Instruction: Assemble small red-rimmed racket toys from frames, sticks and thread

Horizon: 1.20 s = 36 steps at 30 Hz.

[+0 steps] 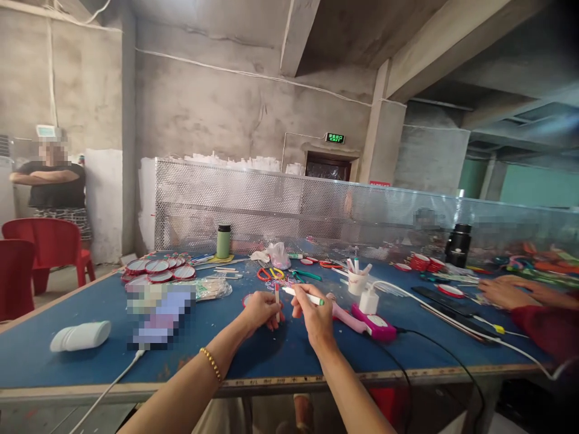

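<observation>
My left hand (pixel 261 311) pinches a thin wooden stick (pixel 277 301) and holds it upright over the blue table (pixel 289 352). My right hand (pixel 315 318) grips a white pen-like marker (pixel 302 295) with a green end, held level, its tip close to the top of the stick. The two hands sit close together near the table's front edge.
Round red-rimmed discs (pixel 158 268) lie at the left, a green bottle (pixel 223 242) behind them. A pink glue gun (pixel 359 320) with a black cord, a white glue bottle (pixel 368 299), a cup of sticks (pixel 357 280) and scissors (pixel 270 273) lie nearby. Another person's hands (pixel 509 292) work at the right. Red chairs (pixel 45 250) stand at the left.
</observation>
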Tool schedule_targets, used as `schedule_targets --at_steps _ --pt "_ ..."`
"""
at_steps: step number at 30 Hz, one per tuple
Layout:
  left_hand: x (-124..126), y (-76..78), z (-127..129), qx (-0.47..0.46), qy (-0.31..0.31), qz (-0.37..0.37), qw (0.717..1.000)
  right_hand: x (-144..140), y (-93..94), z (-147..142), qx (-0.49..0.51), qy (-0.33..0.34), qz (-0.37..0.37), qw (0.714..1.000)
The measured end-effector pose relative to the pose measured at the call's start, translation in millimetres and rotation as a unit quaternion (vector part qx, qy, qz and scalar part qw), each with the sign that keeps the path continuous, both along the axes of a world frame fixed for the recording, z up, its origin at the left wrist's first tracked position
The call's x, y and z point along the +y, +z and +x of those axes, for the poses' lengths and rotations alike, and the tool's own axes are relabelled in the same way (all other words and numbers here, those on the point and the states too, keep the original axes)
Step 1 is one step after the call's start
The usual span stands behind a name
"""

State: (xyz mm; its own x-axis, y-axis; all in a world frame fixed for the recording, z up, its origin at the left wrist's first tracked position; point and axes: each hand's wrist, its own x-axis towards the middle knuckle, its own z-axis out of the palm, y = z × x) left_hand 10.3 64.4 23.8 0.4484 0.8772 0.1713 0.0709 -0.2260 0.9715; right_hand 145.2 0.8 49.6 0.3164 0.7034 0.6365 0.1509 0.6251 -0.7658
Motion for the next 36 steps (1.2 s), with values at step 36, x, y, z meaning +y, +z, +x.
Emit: schedule_targets --at_steps 36 --pt "-68 -24.8 -16 -0.027 0.098 0.099 0.990 -33 -40.3 -13 0.031 -0.003 0.012 0.999"
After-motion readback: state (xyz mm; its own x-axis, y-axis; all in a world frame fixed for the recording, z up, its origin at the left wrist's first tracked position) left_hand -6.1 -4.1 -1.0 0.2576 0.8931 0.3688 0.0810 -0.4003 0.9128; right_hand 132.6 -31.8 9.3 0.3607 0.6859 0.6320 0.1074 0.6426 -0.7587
